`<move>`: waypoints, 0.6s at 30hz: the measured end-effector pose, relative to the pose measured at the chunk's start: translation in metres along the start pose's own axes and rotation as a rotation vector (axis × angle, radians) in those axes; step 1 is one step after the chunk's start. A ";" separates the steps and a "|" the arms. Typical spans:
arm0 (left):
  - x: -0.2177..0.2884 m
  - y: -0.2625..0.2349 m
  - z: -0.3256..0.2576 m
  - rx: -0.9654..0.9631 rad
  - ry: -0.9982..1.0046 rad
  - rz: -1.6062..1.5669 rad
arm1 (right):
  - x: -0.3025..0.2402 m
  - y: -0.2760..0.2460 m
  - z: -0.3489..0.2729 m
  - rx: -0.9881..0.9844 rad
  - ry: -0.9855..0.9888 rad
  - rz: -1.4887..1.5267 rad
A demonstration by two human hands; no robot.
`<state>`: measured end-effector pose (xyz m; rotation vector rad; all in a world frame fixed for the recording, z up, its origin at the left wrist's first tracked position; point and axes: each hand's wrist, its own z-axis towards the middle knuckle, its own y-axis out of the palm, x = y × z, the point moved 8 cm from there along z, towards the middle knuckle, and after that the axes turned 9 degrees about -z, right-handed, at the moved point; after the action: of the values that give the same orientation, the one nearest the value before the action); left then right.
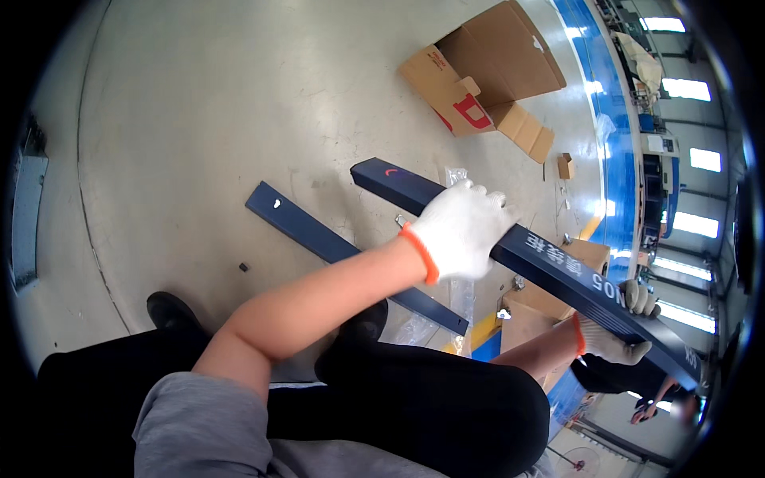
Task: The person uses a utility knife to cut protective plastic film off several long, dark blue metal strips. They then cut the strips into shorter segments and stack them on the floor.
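I hold a long dark panel (558, 267) with pale printed lettering, raised at a slant in front of me. My left hand (462, 229), in a white knit glove with an orange cuff, is closed over its upper face near the middle. Toward the right end, my right hand (612, 341), gloved likewise, wraps around it; fingers show on the far edge and the thumb on the near edge. A second dark strip (307, 229), with a small white spot near one end, lies on the floor beneath my left forearm.
An open cardboard box (446, 88) lies on the floor ahead, with a small carton (566, 166) to its right. Flattened cardboard (530, 315) and clear plastic wrap (460, 299) lie under the panel. Another person (610, 374) is beyond its right end. My shoe (171, 309) is at left.
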<state>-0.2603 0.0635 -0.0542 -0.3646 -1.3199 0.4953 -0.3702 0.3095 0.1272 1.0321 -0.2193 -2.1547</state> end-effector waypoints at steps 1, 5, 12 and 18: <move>-0.015 0.008 0.006 -0.030 -0.004 -0.050 | 0.012 0.016 -0.012 -0.007 -0.004 -0.089; -0.006 0.026 0.012 0.006 0.064 -0.136 | 0.090 0.057 -0.081 -0.071 0.066 -0.542; 0.059 -0.026 -0.021 0.726 0.328 -0.333 | 0.067 0.100 0.012 -0.260 0.137 -0.476; 0.037 0.015 -0.057 0.549 0.403 -0.763 | 0.052 0.151 0.062 -0.310 0.067 -0.179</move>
<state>-0.2006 0.0976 -0.0437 0.4721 -0.7951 0.1061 -0.3560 0.1565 0.2019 0.9692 0.2407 -2.2183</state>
